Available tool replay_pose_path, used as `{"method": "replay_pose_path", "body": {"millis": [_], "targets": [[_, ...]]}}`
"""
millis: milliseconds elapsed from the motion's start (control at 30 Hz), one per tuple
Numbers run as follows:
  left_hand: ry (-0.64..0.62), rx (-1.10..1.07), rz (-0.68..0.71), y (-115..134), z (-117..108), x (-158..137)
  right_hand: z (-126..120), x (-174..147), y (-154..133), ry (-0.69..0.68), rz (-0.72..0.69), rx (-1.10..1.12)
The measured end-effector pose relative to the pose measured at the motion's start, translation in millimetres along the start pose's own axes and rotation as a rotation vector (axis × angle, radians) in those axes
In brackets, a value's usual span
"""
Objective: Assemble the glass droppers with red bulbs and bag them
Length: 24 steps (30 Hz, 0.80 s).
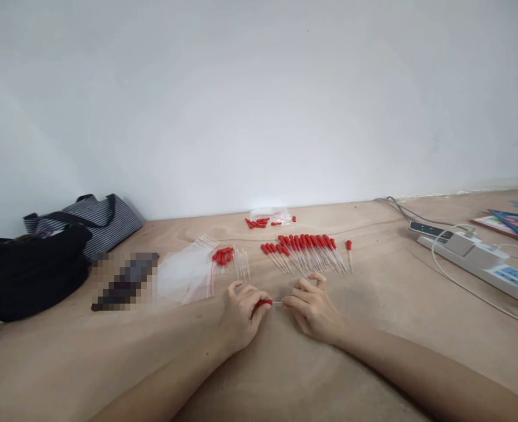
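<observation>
My left hand (pixel 244 313) pinches a red rubber bulb (pixel 264 303). From the bulb's right end a thin clear dropper tube (pixel 277 303) runs into the fingers of my right hand (pixel 310 308), which are closed on it. Whether the tube sits inside the bulb I cannot tell. Beyond my hands lies a row of droppers with red bulbs (pixel 305 243), and a single dropper (pixel 349 249) lies to their right. Several bare glass tubes (pixel 242 264) rest nearer my left hand, beside a small pile of red bulbs (pixel 222 256).
Clear zip bags (pixel 186 272) lie on the wooden table (pixel 259 375) at left, near a blurred-out dark object (pixel 129 281). A black bag (pixel 34 272) and a striped bag (pixel 105 220) stand further left. More bulbs (pixel 257 223) lie near the wall. At right is a power strip (pixel 474 261) with cables.
</observation>
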State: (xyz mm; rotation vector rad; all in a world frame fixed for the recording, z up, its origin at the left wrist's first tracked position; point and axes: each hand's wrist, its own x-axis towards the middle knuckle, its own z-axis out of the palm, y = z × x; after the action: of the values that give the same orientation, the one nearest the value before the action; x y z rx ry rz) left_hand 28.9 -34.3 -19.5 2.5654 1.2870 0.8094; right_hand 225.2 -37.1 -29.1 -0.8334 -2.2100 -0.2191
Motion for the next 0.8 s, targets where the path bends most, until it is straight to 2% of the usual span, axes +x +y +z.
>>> {"method": "replay_pose_path", "body": {"millis": [167, 500, 667, 800], "targets": [[0.021, 0.024, 0.048, 3.4, -0.6, -0.2, -0.4, 1.4, -1.2, -0.024, 0.027, -0.008], [0.055, 0.058, 0.106, 6.1, 0.7, -1.3, 7.9, 4.2, 0.0, -0.1, -0.006, -0.031], [0.106, 0.031, 0.123, 5.5, 3.1, -1.8, 11.8, 5.4, -0.9, -0.151, 0.03, 0.01], [0.091, 0.024, 0.105, 6.9, 1.6, -1.8, 12.8, 6.4, -2.7, -0.211, 0.081, 0.03]]}}
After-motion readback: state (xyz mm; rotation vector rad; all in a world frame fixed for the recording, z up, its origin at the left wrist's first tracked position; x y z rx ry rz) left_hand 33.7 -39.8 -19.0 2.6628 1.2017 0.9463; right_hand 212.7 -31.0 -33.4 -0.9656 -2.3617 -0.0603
